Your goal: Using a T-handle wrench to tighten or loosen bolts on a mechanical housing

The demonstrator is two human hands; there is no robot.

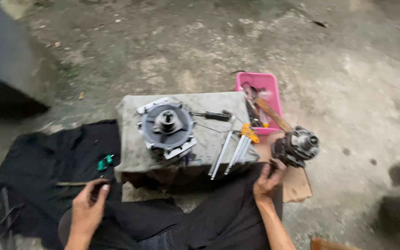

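Metal round motor part (296, 146) meets right hand (268, 184); left hand (88, 209) pinches thin rod (72, 184).

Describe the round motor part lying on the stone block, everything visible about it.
The round motor part is a dark grey disc, metal by its look, with a raised lighter hub at its centre and pale squarish plates jutting from under its rim. It lies flat, hub up, on the left half of the grey stone block. Neither hand touches it. A screwdriver lies just right of it.
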